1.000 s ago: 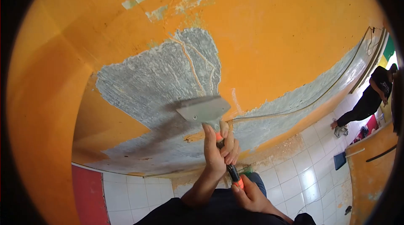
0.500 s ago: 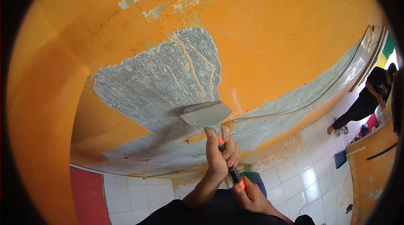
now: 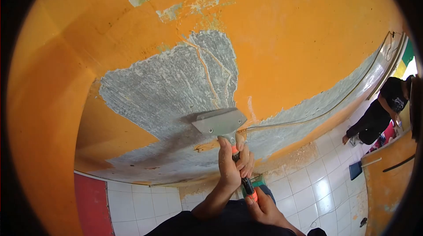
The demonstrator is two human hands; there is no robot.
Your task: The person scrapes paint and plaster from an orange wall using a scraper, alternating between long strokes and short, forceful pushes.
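A wide metal scraper (image 3: 220, 122) with a black and orange handle lies with its blade at the wall, over bare grey plaster. Wrapped round the upper handle, just below the blade, is my left hand (image 3: 230, 165). My right hand (image 3: 265, 209) grips the handle's orange lower end. Above the blade spreads a rough grey patch (image 3: 163, 86) with ragged edges of orange paint (image 3: 291, 50). Thin raised lines run down that patch to the blade, and the blade hides the plaster right behind it.
A cable (image 3: 304, 122) runs along the wall to the right. White floor tiles (image 3: 304, 192) carry dusty debris (image 3: 291, 161) along the wall's foot. A person in dark clothes (image 3: 381, 108) is at the far right, near a blue object (image 3: 355, 170). A red panel (image 3: 91, 203) stands lower left.
The view has shifted slightly, so wall and scraper appear a little further right and lower. Both hands keep their hold on the handle. The person at right has changed posture a little.
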